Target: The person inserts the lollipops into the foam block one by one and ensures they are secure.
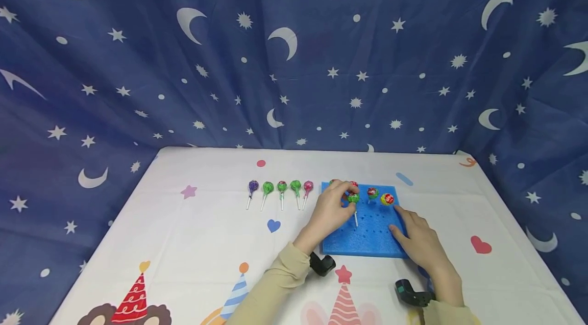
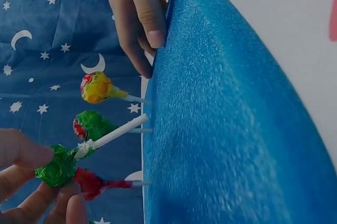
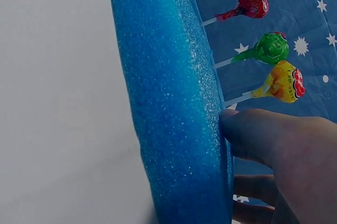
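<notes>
My left hand pinches a green-wrapped lollipop by its head, over the blue foam board. The white stick slants toward the board's top, its end free in the left wrist view. My right hand rests against the board's right edge, thumb on the top and fingers extended along the side. Standing in the board's far part are a yellow lollipop, a green-and-red lollipop and a red lollipop. Another one behind my left hand is mostly hidden.
Left of the board, loose lollipops lie in a row: a purple one, several green ones and a pink one. Small holes dot the board. The white printed tablecloth meets a blue star-and-moon curtain behind.
</notes>
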A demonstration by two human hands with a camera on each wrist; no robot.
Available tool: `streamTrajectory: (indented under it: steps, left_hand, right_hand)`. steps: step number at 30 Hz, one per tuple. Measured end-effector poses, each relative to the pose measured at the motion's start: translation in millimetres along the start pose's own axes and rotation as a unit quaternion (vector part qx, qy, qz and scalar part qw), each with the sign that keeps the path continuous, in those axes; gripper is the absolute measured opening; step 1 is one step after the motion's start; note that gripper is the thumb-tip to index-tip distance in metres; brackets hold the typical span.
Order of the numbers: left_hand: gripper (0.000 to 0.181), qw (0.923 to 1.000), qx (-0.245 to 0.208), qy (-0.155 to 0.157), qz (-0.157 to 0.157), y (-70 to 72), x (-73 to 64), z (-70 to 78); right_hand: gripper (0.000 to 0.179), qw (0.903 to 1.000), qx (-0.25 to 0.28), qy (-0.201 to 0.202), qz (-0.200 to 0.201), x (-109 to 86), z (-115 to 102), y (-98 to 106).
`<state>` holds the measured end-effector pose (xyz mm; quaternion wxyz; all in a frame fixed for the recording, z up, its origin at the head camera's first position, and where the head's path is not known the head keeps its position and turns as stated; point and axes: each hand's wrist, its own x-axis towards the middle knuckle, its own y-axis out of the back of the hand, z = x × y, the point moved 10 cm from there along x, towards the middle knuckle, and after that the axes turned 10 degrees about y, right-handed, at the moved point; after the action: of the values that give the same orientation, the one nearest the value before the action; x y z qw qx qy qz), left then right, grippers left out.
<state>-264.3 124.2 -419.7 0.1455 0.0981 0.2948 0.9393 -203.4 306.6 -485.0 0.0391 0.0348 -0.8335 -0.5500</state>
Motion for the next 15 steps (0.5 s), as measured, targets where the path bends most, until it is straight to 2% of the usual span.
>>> streamTrajectory:
  steps: [7, 15]
  left_hand:
    - [0.025, 0.9993, 0.024, -0.018, 0.019, -8.2, 6.9, 8.9]
    - [0.023, 0.9970, 0.052, -0.042, 0.040, -12.9, 8.6, 18.0]
  right_hand:
    - [0.065, 1.0000, 0.001, 0.002, -0.001, 0.5, -1.0, 0.1]
    - [0.063, 0.9999, -0.003, 0.010, 0.007, 0.1, -1.1, 2.1]
